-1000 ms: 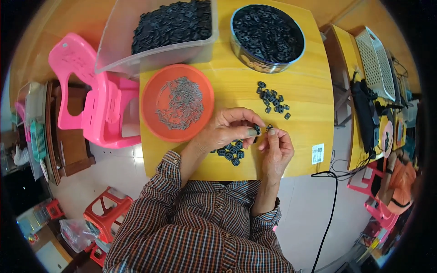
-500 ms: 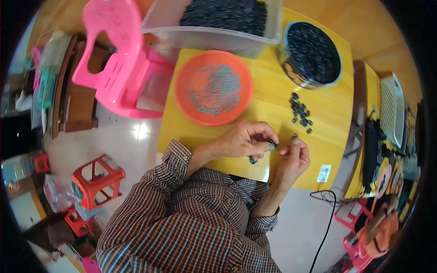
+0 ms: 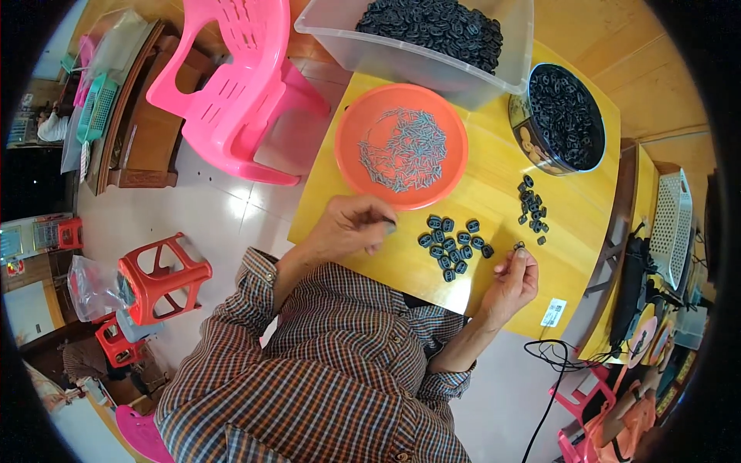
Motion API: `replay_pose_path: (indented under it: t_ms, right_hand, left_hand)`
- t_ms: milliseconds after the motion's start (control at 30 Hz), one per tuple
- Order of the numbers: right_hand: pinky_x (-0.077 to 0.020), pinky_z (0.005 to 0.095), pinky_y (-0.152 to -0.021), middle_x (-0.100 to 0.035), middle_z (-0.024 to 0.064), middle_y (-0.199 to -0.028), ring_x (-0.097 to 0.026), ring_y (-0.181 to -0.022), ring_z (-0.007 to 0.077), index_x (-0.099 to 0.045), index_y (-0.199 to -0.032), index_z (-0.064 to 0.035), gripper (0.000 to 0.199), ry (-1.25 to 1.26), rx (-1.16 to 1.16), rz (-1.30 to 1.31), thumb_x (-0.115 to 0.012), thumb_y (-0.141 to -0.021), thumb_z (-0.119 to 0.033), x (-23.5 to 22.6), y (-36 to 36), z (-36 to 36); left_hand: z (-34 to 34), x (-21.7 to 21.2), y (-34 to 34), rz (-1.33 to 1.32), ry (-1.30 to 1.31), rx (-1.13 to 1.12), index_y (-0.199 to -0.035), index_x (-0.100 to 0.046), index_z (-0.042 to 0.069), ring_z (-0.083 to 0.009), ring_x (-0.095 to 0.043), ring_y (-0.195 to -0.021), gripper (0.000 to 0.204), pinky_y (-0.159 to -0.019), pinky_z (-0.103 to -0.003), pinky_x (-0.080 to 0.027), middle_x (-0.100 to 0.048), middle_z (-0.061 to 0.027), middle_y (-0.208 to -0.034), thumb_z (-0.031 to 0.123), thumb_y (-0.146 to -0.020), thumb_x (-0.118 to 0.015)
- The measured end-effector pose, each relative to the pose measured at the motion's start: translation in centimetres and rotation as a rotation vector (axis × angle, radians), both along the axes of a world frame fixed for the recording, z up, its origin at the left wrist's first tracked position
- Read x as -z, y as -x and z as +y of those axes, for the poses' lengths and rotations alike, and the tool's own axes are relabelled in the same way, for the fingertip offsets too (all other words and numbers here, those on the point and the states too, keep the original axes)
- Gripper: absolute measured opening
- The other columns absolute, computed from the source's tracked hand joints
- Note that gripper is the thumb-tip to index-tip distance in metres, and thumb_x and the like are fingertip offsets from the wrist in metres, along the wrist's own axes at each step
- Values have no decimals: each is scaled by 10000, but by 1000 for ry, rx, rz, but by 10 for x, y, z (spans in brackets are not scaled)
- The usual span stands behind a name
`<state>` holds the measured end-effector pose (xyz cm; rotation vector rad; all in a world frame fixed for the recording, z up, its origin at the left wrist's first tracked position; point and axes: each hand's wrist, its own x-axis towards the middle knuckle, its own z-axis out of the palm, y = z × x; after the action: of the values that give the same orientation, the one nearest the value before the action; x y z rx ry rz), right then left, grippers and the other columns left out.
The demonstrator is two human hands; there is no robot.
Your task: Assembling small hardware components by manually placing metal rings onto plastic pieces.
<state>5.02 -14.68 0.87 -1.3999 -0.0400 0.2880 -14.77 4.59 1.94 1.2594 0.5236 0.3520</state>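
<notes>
My left hand (image 3: 351, 228) hovers at the table's front edge, just below the orange bowl (image 3: 347, 166). Its thumb and fingers are pinched together; what they hold, if anything, I cannot make out. My right hand (image 3: 515, 282), farther right, pinches a small black plastic piece (image 3: 519, 246) between thumb and fingertip. Between the hands, a cluster of black oval plastic pieces (image 3: 448, 245) with small openings lies on the yellow table (image 3: 494, 185). Beyond my right hand is a second group of smaller-looking black pieces (image 3: 532, 204). Many thin silvery metal pins (image 3: 409, 147) lie in the bowl.
A translucent bin (image 3: 432, 73) of black pieces stands at the table's far side. To its right is a round tin (image 3: 532, 147), also full of them. A pink chair (image 3: 231, 116) stands left of the table, and a black cable (image 3: 552, 409) hangs at the right front.
My left hand has moved left, away from my right hand, uncovering the cluster of black pieces. My right hand still pinches a piece. The whole view has shifted somewhat.
</notes>
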Motion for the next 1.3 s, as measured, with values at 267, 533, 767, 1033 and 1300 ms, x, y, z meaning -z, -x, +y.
replay_pose_path:
  t_ms: [267,533,767,1033,1300]
  right_hand:
    - [-360,183,-498,-592,42,-748,-457,-550,69,-583,-881,-15,100,7,4,9,-579,-918,-108,2,-1,1]
    - [-350,180,-491,-589,35,-749,-460,-550,64,-582,-859,-28,113,39,29,20,-596,-905,-130,-1,-1,2]
    - [-400,179,-488,-577,16,-717,-494,-532,61,-587,-858,-25,126,19,4,25,-596,-908,-140,0,-1,5]
    - [-406,187,-499,-590,28,-746,-508,-539,66,-578,-887,-4,121,-9,34,69,-580,-918,-121,-7,-2,0]
    - [-422,189,-496,-598,34,-735,-523,-542,67,-579,-890,5,142,-16,22,88,-588,-918,-134,-7,-4,2]
  left_hand:
    - [37,26,22,211,-308,-473,-983,-595,17,-23,-508,-594,111,-534,-179,-430,-595,20,-762,38,-877,-614]
    - [65,32,16,282,-320,-590,-949,-618,8,-44,-525,-642,102,-573,-195,-449,-594,19,-753,60,-865,-639]
    - [73,31,7,351,-817,-654,-921,-649,-6,-136,-580,-713,103,-657,-264,-481,-623,-73,-820,59,-841,-654]
    - [72,35,6,414,-975,-523,-979,-662,-9,-143,-549,-717,147,-639,-267,-450,-588,-84,-829,79,-869,-618]
    - [15,-24,-38,123,-1226,-455,-997,-629,11,-151,-573,-713,170,-583,-269,-474,-595,-84,-885,-37,-835,-606]
